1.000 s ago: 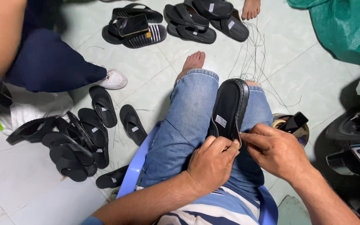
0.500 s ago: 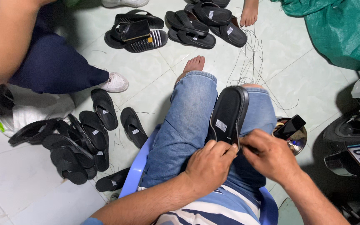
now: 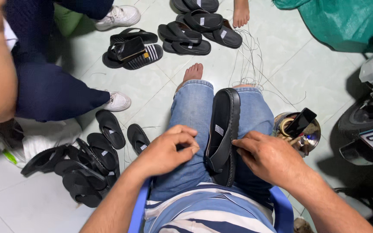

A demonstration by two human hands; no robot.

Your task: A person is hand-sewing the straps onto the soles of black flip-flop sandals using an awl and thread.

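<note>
Head view, looking down: a seated person in blue jeans and a striped shirt works on a black sandal [image 3: 223,129] that stands on edge between the thighs, its sole running lengthwise away from the body. The right hand [image 3: 269,159] rests against the sandal's outer side, fingers [image 3: 243,143] drawn together with the tips pressed to the strap edge; whether they pinch anything there cannot be told. The left hand [image 3: 165,151] hovers just beside the sandal on its other side, thumb and forefinger closed in a pinch, the remaining fingers curled; what the pinch holds is too small to make out. Beyond the right fingertips, near the knee, sits a round metal tin [image 3: 312,131] with a dark phone [image 3: 301,122] propped in it. Past the left hand, a heap of black sandals [image 3: 87,166] lies on the pale tiled floor [image 3: 152,86]. Loose threads [image 3: 249,60] trail across the tiles ahead of the knees. Another person's dark trouser leg [image 3: 52,92] and white shoe [image 3: 118,102] stand well apart from both hands.
</note>
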